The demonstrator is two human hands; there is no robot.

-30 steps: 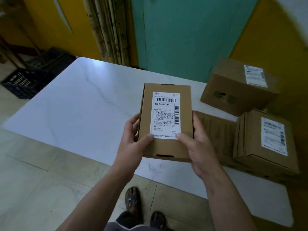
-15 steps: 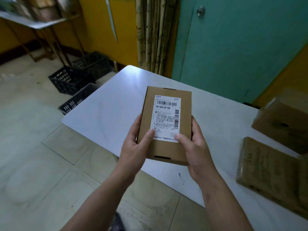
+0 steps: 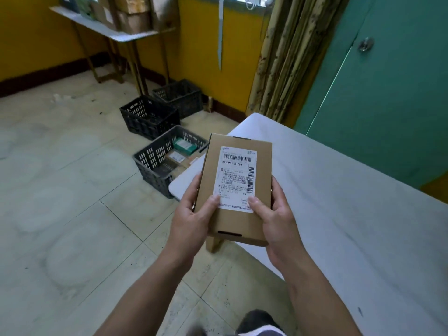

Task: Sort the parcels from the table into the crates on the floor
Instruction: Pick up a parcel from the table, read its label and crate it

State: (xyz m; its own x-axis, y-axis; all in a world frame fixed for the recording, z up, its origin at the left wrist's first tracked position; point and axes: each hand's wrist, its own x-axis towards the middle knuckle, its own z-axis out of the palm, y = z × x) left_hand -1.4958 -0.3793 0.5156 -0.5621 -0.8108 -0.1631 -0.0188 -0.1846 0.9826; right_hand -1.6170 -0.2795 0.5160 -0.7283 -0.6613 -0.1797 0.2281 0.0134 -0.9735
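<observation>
We note a white table (image 3: 339, 202), its visible top bare. On the pale tiled floor (image 3: 72, 202) stand three dark slatted crates: the nearest crate (image 3: 155, 163), just beside the table's corner, with parcels inside; a middle crate (image 3: 145, 115) behind; a far crate (image 3: 179, 95) near the yellow wall. A side table (image 3: 116, 35) carries stacked boxes.

teal door (image 3: 388, 98) with round metal knob (image 3: 366, 44) at right, patterned curtain (image 3: 286, 59) beside it. yellow wall (image 3: 198, 40) behind. side table (image 3: 114, 32) stacked with cardboard boxes (image 3: 132, 14) far left, on pale tiled floor (image 3: 60, 190).
</observation>
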